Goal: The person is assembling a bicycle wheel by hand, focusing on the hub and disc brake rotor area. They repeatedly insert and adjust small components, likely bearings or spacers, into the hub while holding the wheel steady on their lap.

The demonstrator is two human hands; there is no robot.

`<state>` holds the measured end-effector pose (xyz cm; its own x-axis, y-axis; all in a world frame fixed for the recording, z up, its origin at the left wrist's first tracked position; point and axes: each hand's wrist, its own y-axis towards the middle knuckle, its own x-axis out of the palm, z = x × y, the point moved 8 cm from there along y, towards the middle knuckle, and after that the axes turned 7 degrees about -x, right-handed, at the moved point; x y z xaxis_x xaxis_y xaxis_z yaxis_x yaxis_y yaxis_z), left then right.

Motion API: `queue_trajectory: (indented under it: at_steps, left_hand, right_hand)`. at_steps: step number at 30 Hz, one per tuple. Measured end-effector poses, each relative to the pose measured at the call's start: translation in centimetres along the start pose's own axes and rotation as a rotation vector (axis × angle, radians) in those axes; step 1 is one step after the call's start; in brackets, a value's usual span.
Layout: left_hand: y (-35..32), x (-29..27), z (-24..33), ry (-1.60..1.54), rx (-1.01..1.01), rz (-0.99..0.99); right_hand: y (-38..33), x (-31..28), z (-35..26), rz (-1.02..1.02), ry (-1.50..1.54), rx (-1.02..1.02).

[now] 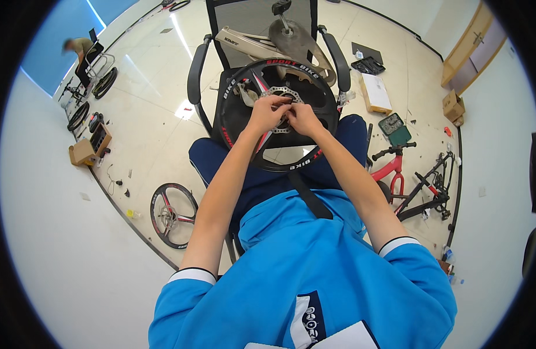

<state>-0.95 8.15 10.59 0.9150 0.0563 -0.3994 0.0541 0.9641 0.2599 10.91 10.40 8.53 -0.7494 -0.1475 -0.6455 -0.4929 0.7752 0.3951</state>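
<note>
A black bicycle wheel with red and white lettering lies tilted on the seat of a black office chair in front of me, its near edge over my lap. A silver brake disc is fixed round its hub. My left hand is over the hub, fingers bent and drawn together. Close against it, my right hand also has its fingers pinched at the hub. Whatever the fingertips grip is hidden by the hands. Behind the wheel, a pale frame part with a crank and pedal rests on the chair.
A second wheel is on the floor at left. To the right stand a red bike frame and a black frame. A green tool case and a white box lie beyond. Far left, a person sits near bicycles.
</note>
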Motion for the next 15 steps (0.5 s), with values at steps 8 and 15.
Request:
queue_trajectory:
  at_steps: [8,15]
  left_hand:
    - [0.5,-0.2,-0.3,-0.008,0.008,0.004]
    - [0.7,0.3,0.3,-0.001,0.045,0.014]
  right_hand:
    - [-0.1,0.6,1.8,0.014,0.082,0.041]
    - [-0.1,0.8,2.7,0.036,0.105,0.051]
